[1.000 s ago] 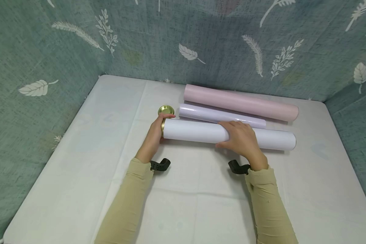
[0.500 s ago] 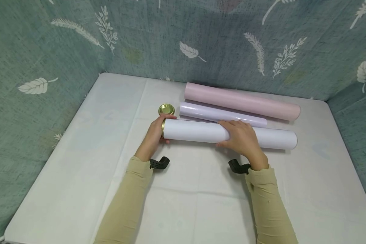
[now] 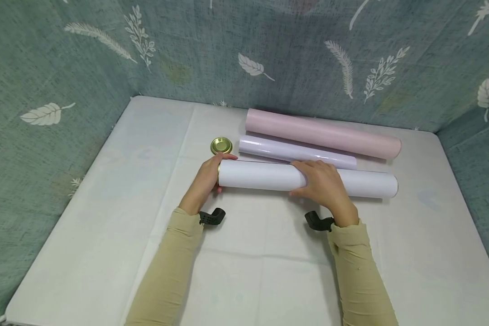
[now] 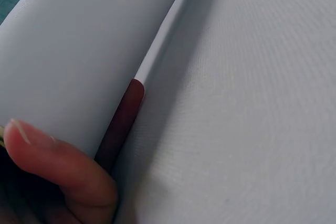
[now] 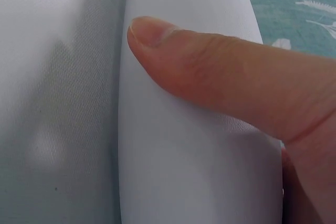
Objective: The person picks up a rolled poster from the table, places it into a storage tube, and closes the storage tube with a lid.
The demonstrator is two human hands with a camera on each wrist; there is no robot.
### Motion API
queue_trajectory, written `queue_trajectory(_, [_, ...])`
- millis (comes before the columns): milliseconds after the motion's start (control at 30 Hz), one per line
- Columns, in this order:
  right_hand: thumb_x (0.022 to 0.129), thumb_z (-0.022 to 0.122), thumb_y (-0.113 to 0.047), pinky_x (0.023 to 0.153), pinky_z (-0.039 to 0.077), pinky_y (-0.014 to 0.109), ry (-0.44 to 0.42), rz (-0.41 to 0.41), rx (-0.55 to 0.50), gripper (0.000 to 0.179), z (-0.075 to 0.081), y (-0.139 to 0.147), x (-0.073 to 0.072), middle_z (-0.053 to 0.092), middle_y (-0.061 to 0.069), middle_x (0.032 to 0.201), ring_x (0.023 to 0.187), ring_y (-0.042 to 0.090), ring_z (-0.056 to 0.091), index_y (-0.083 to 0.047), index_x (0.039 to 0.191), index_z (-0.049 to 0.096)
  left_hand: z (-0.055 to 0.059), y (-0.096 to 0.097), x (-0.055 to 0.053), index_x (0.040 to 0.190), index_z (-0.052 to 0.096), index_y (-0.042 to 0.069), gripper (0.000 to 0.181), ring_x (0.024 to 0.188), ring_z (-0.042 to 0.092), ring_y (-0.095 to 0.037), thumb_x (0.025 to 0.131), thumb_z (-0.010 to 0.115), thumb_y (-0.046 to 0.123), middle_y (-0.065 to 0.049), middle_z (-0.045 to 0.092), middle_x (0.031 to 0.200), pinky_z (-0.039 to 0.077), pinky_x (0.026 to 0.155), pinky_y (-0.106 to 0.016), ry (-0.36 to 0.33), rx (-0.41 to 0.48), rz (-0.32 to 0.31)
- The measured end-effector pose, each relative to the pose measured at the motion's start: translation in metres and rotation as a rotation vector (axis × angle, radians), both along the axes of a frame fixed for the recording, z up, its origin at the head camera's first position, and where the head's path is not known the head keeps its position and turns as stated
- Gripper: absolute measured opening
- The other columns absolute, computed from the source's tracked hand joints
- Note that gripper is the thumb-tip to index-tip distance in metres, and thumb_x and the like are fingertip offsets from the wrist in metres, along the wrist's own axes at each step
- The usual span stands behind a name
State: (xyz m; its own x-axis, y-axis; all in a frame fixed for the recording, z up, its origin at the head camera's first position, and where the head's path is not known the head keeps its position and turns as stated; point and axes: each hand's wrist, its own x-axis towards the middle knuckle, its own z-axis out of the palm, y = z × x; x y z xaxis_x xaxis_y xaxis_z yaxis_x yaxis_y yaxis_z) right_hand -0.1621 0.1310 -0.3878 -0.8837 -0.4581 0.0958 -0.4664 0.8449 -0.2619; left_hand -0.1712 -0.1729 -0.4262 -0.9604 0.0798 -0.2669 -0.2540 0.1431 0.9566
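Observation:
A long white cardboard tube point(image 3: 256, 175) lies crosswise on the table, a thin gold rim point(image 3: 218, 168) showing at its left end. My left hand point(image 3: 205, 179) cups that end, fingers along the far side and thumb on the near side. Most of the end face is hidden by the palm. In the left wrist view, a dark reddish strip point(image 4: 122, 119) runs along the tube's lower edge beside the thumb point(image 4: 58, 163). Right of the tube's middle, my right hand point(image 3: 323, 183) grips it from above, its thumb point(image 5: 199, 66) lying across the white surface.
Just beyond the left hand, a round gold lid point(image 3: 221, 145) lies on the white-covered table point(image 3: 236, 280). Behind the white tube lie a shiny lilac roll point(image 3: 269, 147) and a longer pink roll point(image 3: 318, 132). Leaf-patterned cloth point(image 3: 212, 54) borders the table's back and sides.
At the tube's left end, the gold band shows narrower than before, with the left hand close against it. The right hand keeps its hold; the view shifts slightly.

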Motion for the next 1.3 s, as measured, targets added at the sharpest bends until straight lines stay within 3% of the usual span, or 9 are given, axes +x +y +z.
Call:
queue_trajectory(267, [0.056, 0.079, -0.049, 0.089, 0.032, 0.052, 0.027, 0.004, -0.004, 0.084, 0.002, -0.001, 0.000, 0.055, 0.006, 0.120, 0.110, 0.030, 0.047, -0.019, 0.128, 0.049, 0.001, 0.004, 0.000, 0.108, 0.062, 0.032, 0.043, 0.060, 0.047, -0.021, 0.092, 0.028, 0.053, -0.004, 0.055, 0.105, 0.035, 0.035, -0.027, 0.055, -0.032, 0.058])
queue_trajectory(533, [0.055, 0.079, -0.049, 0.089, 0.032, 0.051, 0.013, -0.006, -0.007, 0.084, 0.003, -0.002, 0.001, 0.054, 0.006, 0.120, 0.111, 0.030, 0.047, -0.019, 0.128, 0.049, 0.000, 0.005, 0.000, 0.108, 0.062, 0.029, 0.046, 0.059, 0.048, -0.021, 0.091, 0.027, 0.055, -0.005, 0.056, 0.104, 0.036, 0.034, -0.027, 0.088, -0.049, 0.075])
queue_trajectory(833, [0.054, 0.078, -0.051, 0.092, 0.033, 0.046, -0.028, 0.017, -0.025, 0.083, 0.003, -0.003, 0.003, 0.055, 0.006, 0.119, 0.111, 0.029, 0.047, -0.019, 0.126, 0.052, 0.000, 0.008, 0.000, 0.103, 0.062, 0.014, 0.044, 0.059, 0.051, -0.022, 0.093, 0.031, 0.043, -0.013, 0.055, 0.098, 0.036, 0.032, -0.027, 0.021, 0.002, 0.187])
queue_trajectory(1000, [0.055, 0.077, -0.054, 0.089, 0.036, 0.044, -0.038, 0.021, -0.014, 0.082, 0.002, -0.003, 0.001, 0.056, 0.004, 0.118, 0.109, 0.027, 0.049, -0.021, 0.125, 0.052, 0.000, 0.003, 0.000, 0.107, 0.060, 0.014, 0.048, 0.063, 0.051, -0.022, 0.093, 0.030, 0.048, -0.012, 0.055, 0.099, 0.040, 0.035, -0.029, 0.000, 0.021, 0.139])
queue_trajectory(1133, [0.054, 0.077, -0.056, 0.086, 0.038, 0.042, -0.062, 0.013, -0.015, 0.082, 0.003, -0.001, 0.001, 0.057, 0.000, 0.116, 0.107, 0.023, 0.050, -0.024, 0.125, 0.051, -0.003, -0.002, 0.000, 0.111, 0.059, 0.011, 0.058, 0.068, 0.053, -0.023, 0.091, 0.028, 0.056, -0.013, 0.056, 0.097, 0.046, 0.041, -0.035, 0.029, -0.013, 0.089])
queue_trajectory(1200, [0.054, 0.077, -0.056, 0.084, 0.039, 0.042, -0.089, 0.001, -0.017, 0.081, 0.004, 0.001, 0.001, 0.056, -0.001, 0.116, 0.106, 0.022, 0.050, -0.025, 0.125, 0.051, -0.005, -0.003, 0.000, 0.109, 0.060, 0.010, 0.061, 0.077, 0.055, -0.022, 0.091, 0.028, 0.057, -0.012, 0.058, 0.097, 0.049, 0.055, -0.036, 0.064, -0.086, 0.086])
queue_trajectory(1300, [0.054, 0.077, -0.056, 0.083, 0.039, 0.042, -0.124, -0.010, -0.028, 0.080, 0.005, 0.003, 0.002, 0.056, -0.002, 0.116, 0.106, 0.021, 0.050, -0.027, 0.124, 0.052, -0.005, -0.004, -0.002, 0.106, 0.063, 0.010, 0.059, 0.089, 0.055, -0.022, 0.091, 0.029, 0.056, -0.009, 0.060, 0.100, 0.045, 0.075, -0.038, 0.102, -0.231, 0.098])
